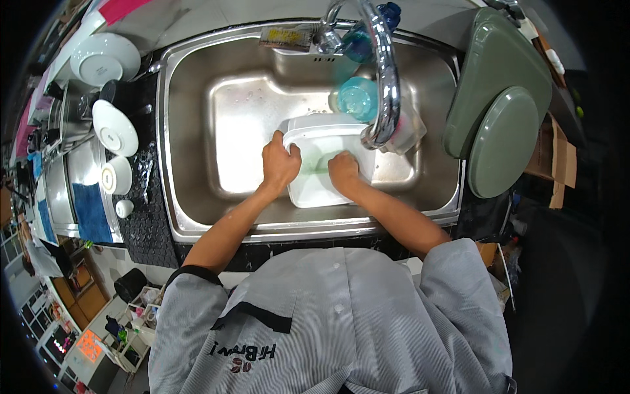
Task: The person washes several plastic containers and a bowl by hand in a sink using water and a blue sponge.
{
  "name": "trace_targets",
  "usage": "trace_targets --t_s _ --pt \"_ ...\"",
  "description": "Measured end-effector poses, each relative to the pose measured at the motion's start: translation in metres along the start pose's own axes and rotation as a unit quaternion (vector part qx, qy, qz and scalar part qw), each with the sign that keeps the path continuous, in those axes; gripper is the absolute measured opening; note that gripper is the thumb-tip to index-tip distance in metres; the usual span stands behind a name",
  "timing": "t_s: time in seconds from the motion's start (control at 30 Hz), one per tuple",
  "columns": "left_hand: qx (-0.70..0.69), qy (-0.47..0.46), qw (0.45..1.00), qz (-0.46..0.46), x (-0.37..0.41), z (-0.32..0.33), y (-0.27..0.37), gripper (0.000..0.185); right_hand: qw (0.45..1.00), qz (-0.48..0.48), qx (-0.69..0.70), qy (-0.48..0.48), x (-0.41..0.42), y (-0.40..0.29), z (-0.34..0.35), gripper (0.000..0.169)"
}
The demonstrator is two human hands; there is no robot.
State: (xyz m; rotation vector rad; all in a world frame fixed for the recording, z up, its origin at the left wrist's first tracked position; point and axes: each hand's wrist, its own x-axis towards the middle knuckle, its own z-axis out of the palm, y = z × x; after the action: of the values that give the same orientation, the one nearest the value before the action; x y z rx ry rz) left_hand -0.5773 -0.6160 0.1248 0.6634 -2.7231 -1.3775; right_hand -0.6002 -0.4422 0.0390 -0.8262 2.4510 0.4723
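A white rectangular plastic container [322, 191] stands tilted in the stainless steel sink [236, 128]. My left hand [280, 162] grips its left rim, with the thumb on the inner side. Inside the container, my right hand [344, 171] is curled into a fist against the wall. A pale green patch shows beside the right knuckles; whether the fingers hold something is hidden. Over the container's right edge hangs the spout of a chrome faucet [389, 93]. Behind the container sit a turquoise translucent cup [358, 99] and a clear plastic container [407, 130].
Green trays or lids [503, 143] lean at the sink's right. White bowls [116, 176] and plates [115, 129] line a black mat [147, 224] on the left. A blue-green bottle [358, 44] and a printed packet [285, 38] are behind the sink by the faucet base.
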Motion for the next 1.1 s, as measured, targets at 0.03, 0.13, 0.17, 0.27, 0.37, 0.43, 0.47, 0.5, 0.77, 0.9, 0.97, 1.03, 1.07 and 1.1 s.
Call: trace_targets --t_s 0.03,0.13,0.17,0.27,0.37,0.43,0.47,0.5,0.77,0.9,0.97,1.03,1.07,1.1 --pt "-0.006 0.006 1.000 0.003 -0.005 -0.002 -0.001 0.014 0.999 -0.009 0.050 0.008 0.002 -0.004 -0.001 0.017" --pt "-0.011 0.036 0.999 0.022 -0.014 -0.001 -0.004 0.012 0.979 -0.022 0.204 0.006 0.007 -0.018 -0.014 0.018" --pt "-0.014 0.040 0.999 0.020 -0.016 0.001 -0.007 0.012 0.966 -0.018 0.259 -0.010 0.011 -0.026 -0.021 0.018" --pt "-0.022 0.043 0.999 0.016 -0.012 0.005 -0.006 0.011 0.949 -0.153 0.272 0.034 0.029 -0.053 -0.018 0.018" --pt "-0.032 0.056 0.998 0.018 -0.013 0.006 -0.011 0.011 0.920 -0.123 0.371 0.018 0.018 -0.057 -0.030 0.017" --pt "-0.027 0.061 0.998 0.022 -0.017 0.008 -0.014 0.011 0.900 -0.177 0.398 -0.009 0.003 -0.052 -0.030 0.017" --pt "-0.018 0.061 0.998 0.022 -0.018 0.009 -0.014 0.011 0.887 -0.240 0.394 0.006 -0.012 -0.049 -0.022 0.018" --pt "-0.012 0.066 0.998 0.022 -0.016 0.011 -0.013 0.012 0.876 -0.246 0.410 -0.069 -0.035 -0.036 -0.054 0.019" --pt "-0.006 0.061 0.998 0.012 -0.022 0.011 -0.010 0.014 0.891 -0.223 0.391 0.055 -0.009 -0.051 -0.014 0.018" --pt "0.010 0.061 0.998 0.004 -0.017 0.007 -0.009 0.014 0.939 -0.248 0.238 -0.025 -0.022 -0.002 -0.034 0.017" --pt "0.005 0.032 0.999 0.001 -0.015 0.007 0.003 0.013 0.962 -0.133 0.223 0.089 0.011 0.006 0.017 0.016" --pt "0.023 0.031 0.999 -0.021 -0.011 0.007 0.003 0.013 0.887 -0.265 0.358 0.122 0.004 -0.025 -0.003 0.015" --pt "0.036 0.030 0.998 -0.037 -0.013 0.006 0.000 0.012 0.833 -0.331 0.423 0.132 -0.004 -0.038 -0.016 0.014" --pt "0.052 0.035 0.997 -0.037 -0.008 0.005 -0.003 0.012 0.859 -0.358 0.355 0.091 -0.010 -0.034 -0.025 0.014"
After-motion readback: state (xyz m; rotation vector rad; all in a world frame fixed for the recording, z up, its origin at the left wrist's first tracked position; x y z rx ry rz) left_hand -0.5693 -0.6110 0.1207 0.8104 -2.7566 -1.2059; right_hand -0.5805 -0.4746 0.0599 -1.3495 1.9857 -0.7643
